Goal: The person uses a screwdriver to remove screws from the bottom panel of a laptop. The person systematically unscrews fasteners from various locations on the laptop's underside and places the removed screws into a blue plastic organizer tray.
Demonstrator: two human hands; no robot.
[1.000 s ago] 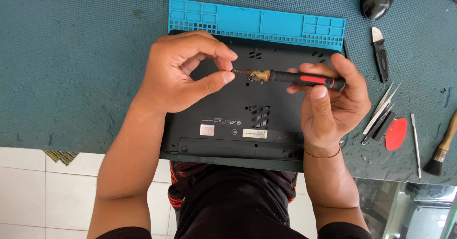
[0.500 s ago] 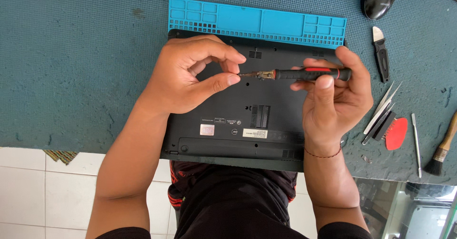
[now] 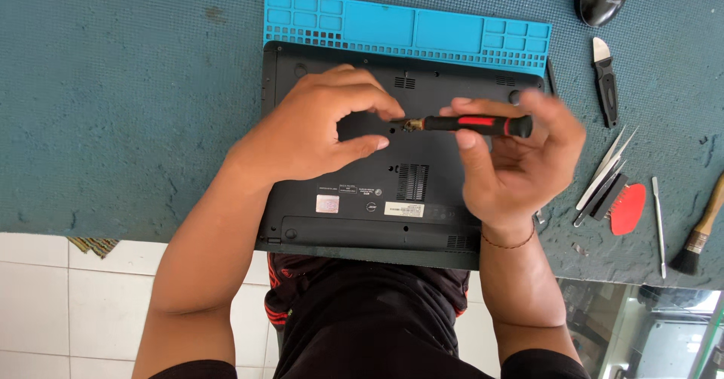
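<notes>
Right hand [image 3: 513, 160] gripping a black-and-red screwdriver [image 3: 467, 125] held level over an upturned laptop [image 3: 392, 220], left hand [image 3: 317, 126] pinching its brass tip, blue tray [image 3: 411, 32] beyond the laptop, tweezers [image 3: 603, 171] and brush [image 3: 697, 232] at right

A teal-covered workbench [image 3: 113, 107] stands over white floor tiles [image 3: 68, 303].

Labels on the upturned laptop's underside

Three stickers sit on the black laptop base [image 3: 422, 232], all below the fingers: a small pale square label [image 3: 327, 203] under the left hand [image 3: 317, 126], a long white rectangular label [image 3: 403, 209] between the two wrists, and a small dark label with pale print [image 3: 348, 189] just below the left thumb.
</notes>
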